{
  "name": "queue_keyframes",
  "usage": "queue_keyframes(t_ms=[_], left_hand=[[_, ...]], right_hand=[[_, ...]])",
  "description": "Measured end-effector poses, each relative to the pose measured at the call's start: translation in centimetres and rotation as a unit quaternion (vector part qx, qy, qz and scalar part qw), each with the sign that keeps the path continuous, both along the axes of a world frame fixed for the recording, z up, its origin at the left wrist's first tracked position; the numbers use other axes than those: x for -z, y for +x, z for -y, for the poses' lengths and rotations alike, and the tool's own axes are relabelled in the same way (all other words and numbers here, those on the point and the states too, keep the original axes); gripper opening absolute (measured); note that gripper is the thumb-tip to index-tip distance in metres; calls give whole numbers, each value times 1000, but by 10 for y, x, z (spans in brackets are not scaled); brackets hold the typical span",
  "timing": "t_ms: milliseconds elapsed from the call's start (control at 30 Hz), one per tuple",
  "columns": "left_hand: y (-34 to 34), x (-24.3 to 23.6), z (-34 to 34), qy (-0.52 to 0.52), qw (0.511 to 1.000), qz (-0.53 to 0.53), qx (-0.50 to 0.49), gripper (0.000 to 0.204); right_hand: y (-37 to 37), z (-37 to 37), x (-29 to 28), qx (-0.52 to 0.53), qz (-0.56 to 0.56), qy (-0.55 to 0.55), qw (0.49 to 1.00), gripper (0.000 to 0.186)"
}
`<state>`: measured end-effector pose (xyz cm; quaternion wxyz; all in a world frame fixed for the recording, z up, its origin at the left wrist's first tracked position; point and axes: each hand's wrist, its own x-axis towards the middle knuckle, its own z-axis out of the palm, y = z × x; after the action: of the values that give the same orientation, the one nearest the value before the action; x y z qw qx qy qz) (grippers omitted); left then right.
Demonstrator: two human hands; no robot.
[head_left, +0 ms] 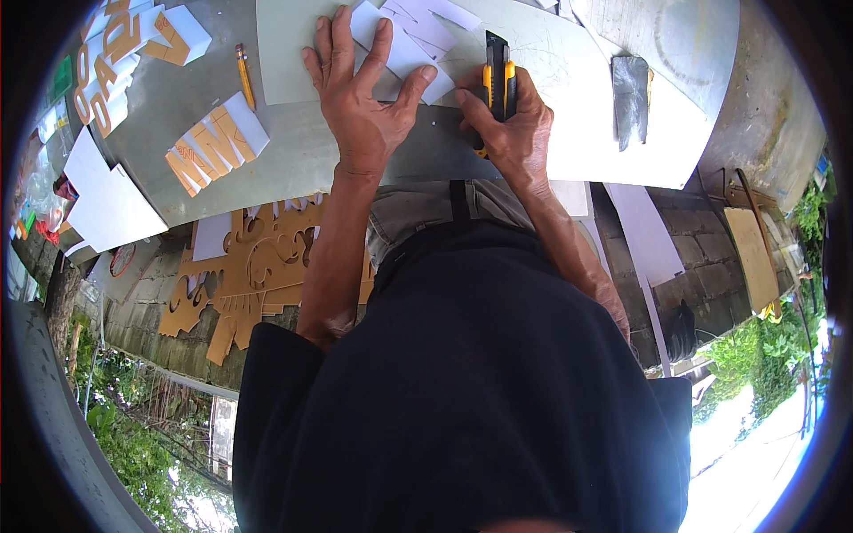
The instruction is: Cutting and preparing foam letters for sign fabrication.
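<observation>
My left hand (369, 111) is pressed down with its fingers spread, on a white board piece (402, 60). Thin dark lines, perhaps cuts, run across a second white piece (428, 27) beside it. A black and yellow utility knife (499, 84) is gripped in my right hand (520, 138), its dark tip pointing away from me. The knife is just right of the white pieces, and I cannot tell whether its blade touches anything. Under all this lies a large pale sheet (569, 115) with scratch marks.
Thick white letter-shaped cutouts with brown faces (218, 142) stand at the left, more (178, 35) behind. A yellow pencil (244, 75) lies near them. At the right is a dark, flat piece (631, 99). Cut brown cardboard (258, 258) lies below the table's near edge.
</observation>
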<state>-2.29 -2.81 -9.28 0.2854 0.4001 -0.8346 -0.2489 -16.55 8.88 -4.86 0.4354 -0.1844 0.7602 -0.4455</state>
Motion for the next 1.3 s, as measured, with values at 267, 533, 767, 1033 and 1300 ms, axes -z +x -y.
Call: queue_keyframes(t_ms=[267,533,767,1033,1300], left_hand=[[-2,-5,1,-3,1000,12,11,62],[-3,-3,-1,1,999,32,-5,60],[-5,-2,-6,22,996,73,-35,60],[-4,0,-8,33,997,55,-40,59],[-7,2,-9,21,996,72,-45,47]], right_hand=[[-1,1,-1,3,8,-2,1000,22],[-8,4,-13,-37,-42,39,998,28],[-18,19,-27,-281,-170,33,944,25],[-7,37,-29,-355,-247,122,893,22],[-5,43,-31,-361,-248,133,889,22]])
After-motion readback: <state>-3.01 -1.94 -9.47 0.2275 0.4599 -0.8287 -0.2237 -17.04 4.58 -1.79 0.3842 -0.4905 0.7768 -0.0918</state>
